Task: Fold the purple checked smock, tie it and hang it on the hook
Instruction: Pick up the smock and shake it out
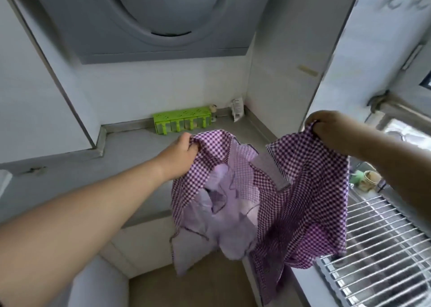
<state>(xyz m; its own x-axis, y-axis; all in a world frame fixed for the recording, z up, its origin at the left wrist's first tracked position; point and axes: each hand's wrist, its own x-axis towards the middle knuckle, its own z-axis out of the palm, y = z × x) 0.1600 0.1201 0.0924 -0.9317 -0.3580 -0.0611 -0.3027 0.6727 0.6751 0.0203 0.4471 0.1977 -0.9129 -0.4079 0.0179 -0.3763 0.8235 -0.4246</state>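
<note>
The purple checked smock [291, 190] hangs in the lower centre of the frame, held up in the air by 2 hands and clear of every surface. The left hand [180, 157], at centre frame, has its fingers curled round one bunched upper edge of the fabric. The right hand [326, 129], at centre right, pinches the opposite upper edge between curled fingers and thumb. Between the 2 grips the garment sags open, showing the pale lilac inner side [233, 213] and loose trailing edges. Judged from this, no fold is in place and no knot is tied; the smock is only spread for a first fold, so folding, tying and hanging all remain. No hook can be identified in view. Beyond the smock lies a grey countertop [130, 143], with a wire rack [377, 248] at lower right. A green compartment box [182, 120] stands against the back wall, and a range hood [163, 17] fills the upper frame.
</note>
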